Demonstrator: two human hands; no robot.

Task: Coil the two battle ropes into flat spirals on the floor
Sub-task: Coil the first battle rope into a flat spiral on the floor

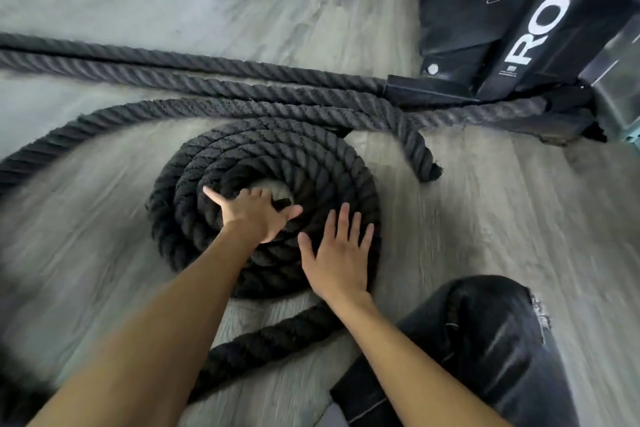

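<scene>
A thick black battle rope lies coiled in a flat spiral [277,156] on the grey floor, several turns around a small open centre. My left hand [254,215] reaches over the spiral's centre, fingers spread, fingertips at the inner turn. My right hand [337,253] lies flat with straight fingers on the spiral's near right turns. Loose rope [86,128] runs from the spiral's far side and curves off to the left. Two more straight lengths of rope [173,69] lie side by side behind it. A frayed rope end [429,170] rests right of the spiral.
A black rack base with white lettering [519,28] stands at the back right, with rope running under it. My knee in dark jeans [485,340] is at the lower right. Another length of rope [270,343] crosses the floor under my arms.
</scene>
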